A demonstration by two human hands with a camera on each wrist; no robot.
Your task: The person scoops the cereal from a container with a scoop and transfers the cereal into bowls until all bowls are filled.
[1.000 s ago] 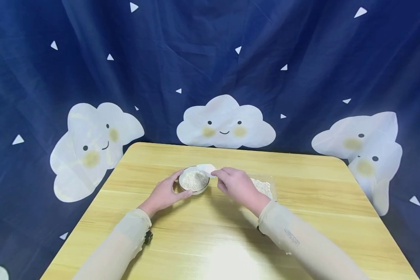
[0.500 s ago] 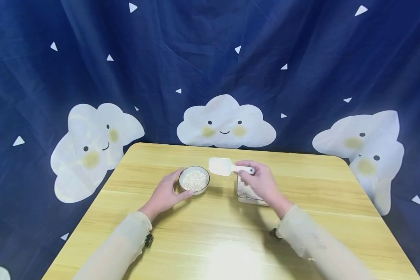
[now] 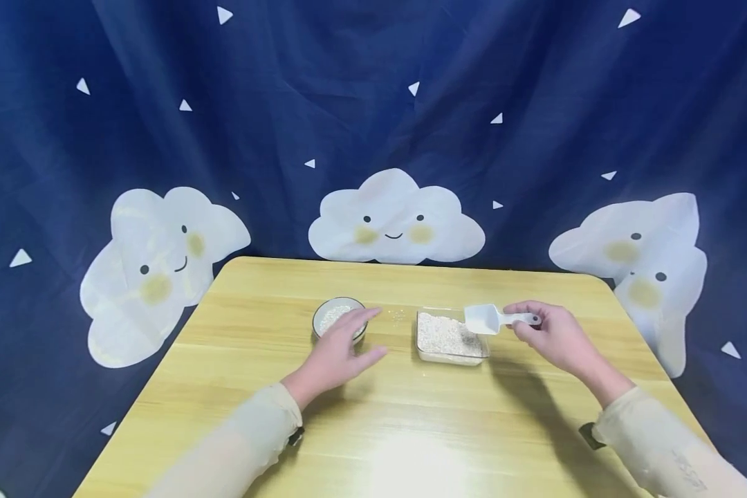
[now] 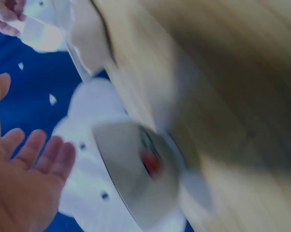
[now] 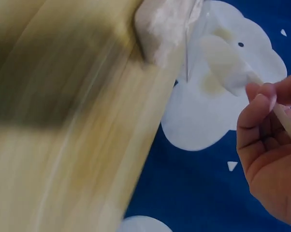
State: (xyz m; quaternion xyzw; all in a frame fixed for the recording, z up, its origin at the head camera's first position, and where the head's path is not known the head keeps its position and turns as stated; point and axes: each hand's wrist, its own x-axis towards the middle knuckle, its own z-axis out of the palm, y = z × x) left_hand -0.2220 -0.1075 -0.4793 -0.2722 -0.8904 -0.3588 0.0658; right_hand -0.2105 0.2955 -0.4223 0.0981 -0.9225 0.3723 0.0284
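My right hand (image 3: 554, 335) pinches the handle of a white scoop (image 3: 482, 319), whose blade overlaps the right end of a clear rectangular container (image 3: 451, 358) in the head view. Pale flakes like oats (image 3: 443, 335) fill that container. My left hand (image 3: 336, 356) is off the bowl, fingers spread and pointing right, and partly covers the bowl in the head view. The round, dark-rimmed bowl (image 3: 321, 319) holds more of the pale flakes. In the left wrist view the bowl's side (image 4: 136, 169) shows a red mark, and the fingers are apart from it.
A few spilled flakes (image 3: 397, 315) lie on the wooden table (image 3: 373, 408) between bowl and container. A dark blue curtain (image 3: 274, 90) with smiling clouds hangs behind the table's far edge.
My right hand has carried the scoop from the bowl rightward to the container's right end. My left hand has let go of the bowl and moved right.
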